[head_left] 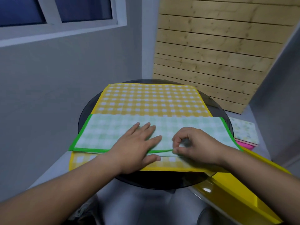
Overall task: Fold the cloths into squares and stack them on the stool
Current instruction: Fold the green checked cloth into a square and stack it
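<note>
Left hand [136, 146] flat on green cloth [103, 132] (folded, atop yellow cloth [151, 98]). Right hand [198, 143] pinches its near hem. Folded cloths [245, 130] at right, perhaps on the stool [244, 144].

The green cloth [113, 132] hides the middle of the yellow cloth [151, 98].

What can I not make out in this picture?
All in the head view.
Near hem of the green cloth: partly covered by the left hand and the right hand.
Middle of the yellow cloth: under the green cloth.
Print on the pale folded cloth, far right: too blurred.
The pink thing below it: mostly hidden by that cloth; stool or not, unclear.
The yellow object: cut off by the bottom edge.
</note>
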Motion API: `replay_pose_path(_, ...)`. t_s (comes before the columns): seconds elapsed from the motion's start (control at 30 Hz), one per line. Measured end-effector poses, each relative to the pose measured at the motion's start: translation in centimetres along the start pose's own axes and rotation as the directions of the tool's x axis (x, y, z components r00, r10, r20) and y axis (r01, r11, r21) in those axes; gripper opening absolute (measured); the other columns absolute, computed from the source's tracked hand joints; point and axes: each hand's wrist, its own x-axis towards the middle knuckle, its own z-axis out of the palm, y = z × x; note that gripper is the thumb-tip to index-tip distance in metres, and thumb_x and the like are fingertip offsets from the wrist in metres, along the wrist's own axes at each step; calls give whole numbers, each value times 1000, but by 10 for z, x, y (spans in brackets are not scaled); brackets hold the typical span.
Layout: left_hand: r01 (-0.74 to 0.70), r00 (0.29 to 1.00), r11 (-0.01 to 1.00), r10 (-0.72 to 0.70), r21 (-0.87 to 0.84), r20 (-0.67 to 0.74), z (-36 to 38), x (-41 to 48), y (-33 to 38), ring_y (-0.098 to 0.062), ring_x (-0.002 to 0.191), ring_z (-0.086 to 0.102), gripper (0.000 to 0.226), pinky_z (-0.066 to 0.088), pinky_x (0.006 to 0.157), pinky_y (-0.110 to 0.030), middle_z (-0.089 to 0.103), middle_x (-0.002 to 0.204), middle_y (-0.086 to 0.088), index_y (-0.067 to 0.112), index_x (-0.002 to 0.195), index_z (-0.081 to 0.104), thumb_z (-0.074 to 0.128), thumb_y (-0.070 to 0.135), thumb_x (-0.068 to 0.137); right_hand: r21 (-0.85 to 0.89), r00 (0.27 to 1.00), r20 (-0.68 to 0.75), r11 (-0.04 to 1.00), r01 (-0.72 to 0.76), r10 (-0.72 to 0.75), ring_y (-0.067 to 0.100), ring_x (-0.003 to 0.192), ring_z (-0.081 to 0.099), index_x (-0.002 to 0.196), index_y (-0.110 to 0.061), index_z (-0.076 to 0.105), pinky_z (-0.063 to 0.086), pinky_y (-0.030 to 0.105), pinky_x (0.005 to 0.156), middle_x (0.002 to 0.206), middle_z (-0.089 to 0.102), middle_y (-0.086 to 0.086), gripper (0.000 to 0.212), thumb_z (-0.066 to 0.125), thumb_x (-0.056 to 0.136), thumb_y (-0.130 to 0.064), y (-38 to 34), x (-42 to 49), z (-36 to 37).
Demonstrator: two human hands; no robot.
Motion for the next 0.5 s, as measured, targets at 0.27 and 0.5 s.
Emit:
replay_pose_path(0.27, 4, 993, 999, 2, -51, 115, 5, 1, -2, -23, 154, -7, 67, -4, 123, -50, 3, 168, 0, 41, 156, 13, 15, 67, 95, -98, 1000, 11, 995, 29, -28, 4, 115, 46, 80, -33, 67, 39, 34, 102, 111, 56, -22, 8, 72, 83, -39, 4, -8, 11)
replay_pose_path(0.5, 46, 990, 984, -22, -174, 138, 10, 1, -3, -22, 154, -5, 67, -1, 124, -49, 3, 167, 5, 45, 154, 15, 16, 70, 92, -168, 999, 36, 985, 47, -41, 4, 121, 40, 84, -36, 67, 33, 37, 104, 119, 51, -19, 5, 66, 88, -41, 1, -11, 13)
